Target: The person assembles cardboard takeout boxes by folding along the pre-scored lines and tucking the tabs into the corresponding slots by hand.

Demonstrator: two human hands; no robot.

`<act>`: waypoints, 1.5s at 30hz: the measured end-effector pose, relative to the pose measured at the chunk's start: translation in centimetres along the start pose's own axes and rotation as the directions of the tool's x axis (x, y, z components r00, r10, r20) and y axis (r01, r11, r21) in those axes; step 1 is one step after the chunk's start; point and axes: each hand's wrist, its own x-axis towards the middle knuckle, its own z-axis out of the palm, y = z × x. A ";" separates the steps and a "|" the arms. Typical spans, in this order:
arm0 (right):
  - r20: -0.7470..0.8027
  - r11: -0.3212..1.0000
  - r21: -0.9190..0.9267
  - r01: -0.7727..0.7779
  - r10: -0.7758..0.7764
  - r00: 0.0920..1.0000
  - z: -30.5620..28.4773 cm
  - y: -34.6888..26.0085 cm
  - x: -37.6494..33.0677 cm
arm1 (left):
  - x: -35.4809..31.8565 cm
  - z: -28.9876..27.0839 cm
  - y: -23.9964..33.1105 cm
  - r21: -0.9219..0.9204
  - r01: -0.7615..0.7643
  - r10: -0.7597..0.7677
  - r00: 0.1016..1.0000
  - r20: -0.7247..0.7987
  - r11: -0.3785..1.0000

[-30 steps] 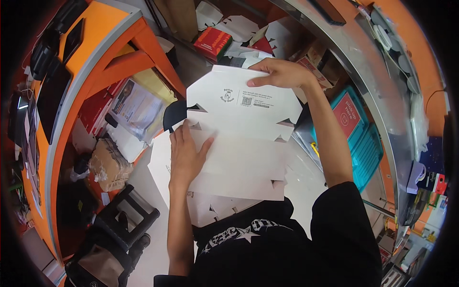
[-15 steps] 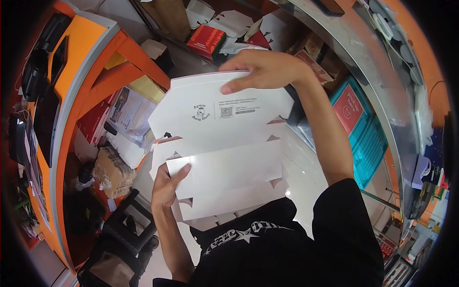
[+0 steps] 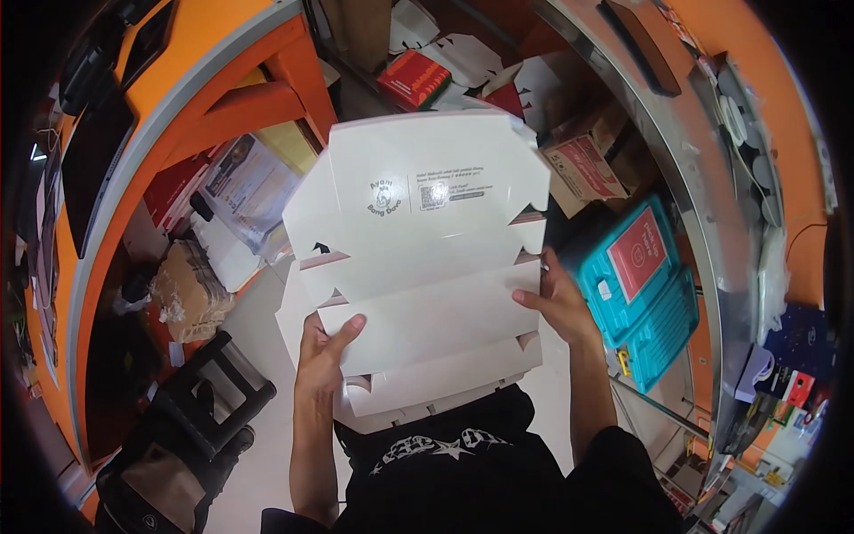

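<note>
A stack of flat, unfolded white cardboard boxes is held in front of my body, with the edges of lower sheets showing at the left side and bottom. The top sheet has small dark print, a round emblem and a square code on its far panel, and slots along both sides. My left hand grips the stack's left edge, thumb lying on top. At the right edge my right hand holds it the same way, its thumb on top. Both hands' other fingers are mostly hidden beneath the cardboard.
Teal plastic crates with a red sign stand at the right. An orange desk curves along the left, above a black stool. Beyond the stack lie a red box and loose white cardboard. A brown carton sits at far right.
My right hand has come down from the far edge of the cardboard to its right edge. My left hand keeps its hold. The view has shifted slightly.
</note>
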 end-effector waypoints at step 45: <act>-0.025 0.728 -0.684 0.054 -0.098 0.995 2.9 -3.3 3.3 | -8.9 6.0 -2.4 0.308 -0.336 0.380 0.920 -0.096 0.890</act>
